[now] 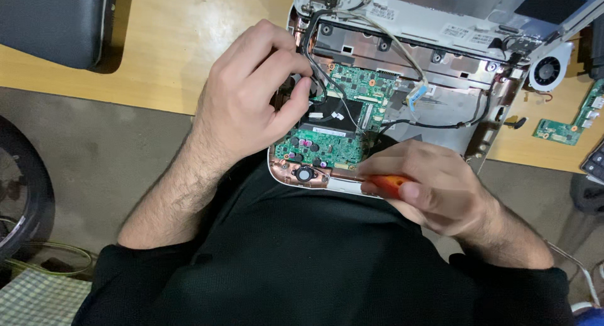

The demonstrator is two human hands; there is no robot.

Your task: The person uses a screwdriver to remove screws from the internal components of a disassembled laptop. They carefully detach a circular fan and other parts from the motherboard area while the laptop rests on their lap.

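An opened laptop base (440, 106) lies on the wooden table edge, its green motherboard (333, 143) and black cables exposed. My left hand (251, 93) rests on the left side of the board, thumb and fingers pinching a dark part or cable by the board's upper left. My right hand (434, 187) grips an orange-handled screwdriver (387, 184) at the near edge of the case; its tip is hidden behind my fingers. A silver lid section (440, 11) lies behind the base.
A small fan (548, 71) and a loose green circuit board (569, 128) lie on the table at the right. A black chair seat (50, 24) sits at the upper left, a wheel (25, 181) on the floor at left.
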